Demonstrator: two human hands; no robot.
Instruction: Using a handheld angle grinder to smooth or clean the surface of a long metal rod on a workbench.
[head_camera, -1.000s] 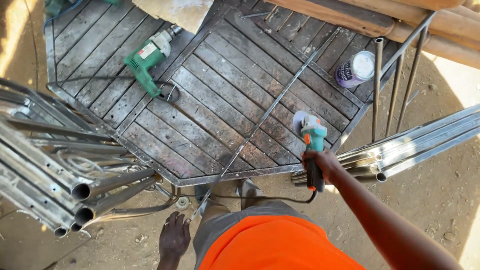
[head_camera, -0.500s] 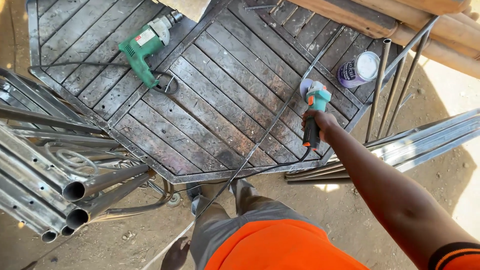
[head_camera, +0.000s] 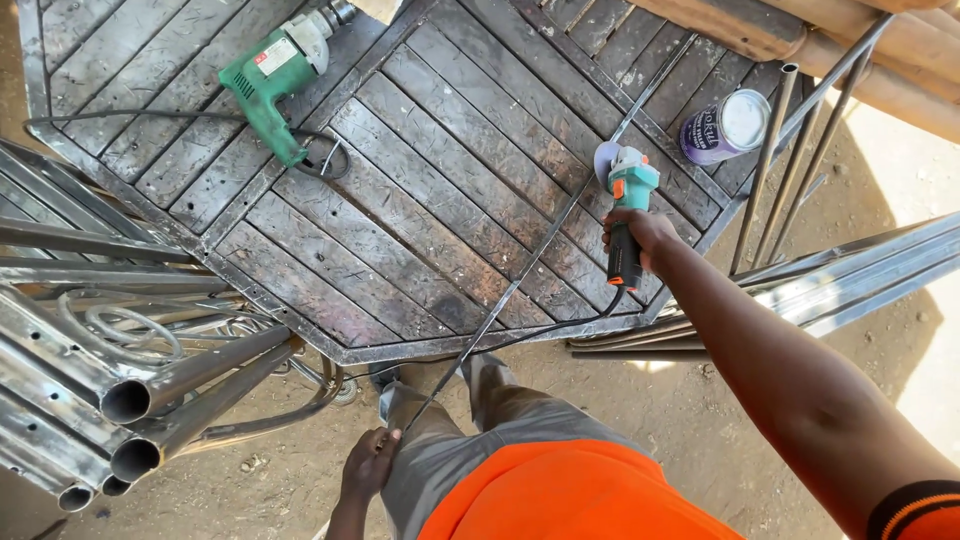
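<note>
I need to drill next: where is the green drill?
In the head view, the green drill lies upper left on the metal panel, far from the grinder.

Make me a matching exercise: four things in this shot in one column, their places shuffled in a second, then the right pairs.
Things:
1. grinder
2. drill
3. can
4. rod

Places:
A. lying on the metal panel, upper left
B. in the right hand
C. lower end at the left hand
D. on its side at the panel's right corner

Pairs: 1-B, 2-A, 3-D, 4-C
</note>
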